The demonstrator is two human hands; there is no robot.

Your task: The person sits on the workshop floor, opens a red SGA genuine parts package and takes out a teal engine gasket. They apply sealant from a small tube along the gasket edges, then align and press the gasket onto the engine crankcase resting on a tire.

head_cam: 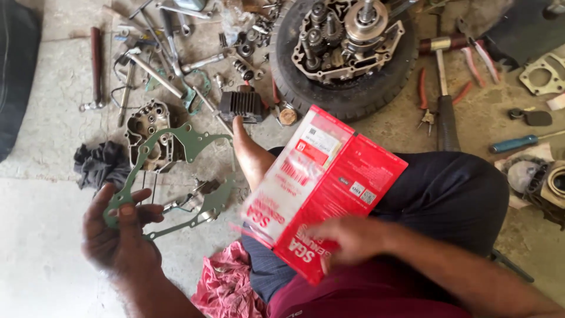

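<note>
My left hand (120, 232) pinches the lower left edge of a thin green gasket (176, 147), a large open outline shape held up over the floor. My right hand (347, 238) grips the lower end of a flat red and white cardboard package (329, 182), which rests tilted across my lap and knee. My bare foot (250, 153) shows between the gasket and the package.
An engine block (347, 35) sits inside a black tyre (353, 97) at the top. A metal engine cover (150, 132), dark rag (100, 165), wrenches, hammer (96, 68), pliers (426, 97), a blue screwdriver (518, 142) and small parts lie scattered on the concrete floor. A pink cloth (226, 285) lies below.
</note>
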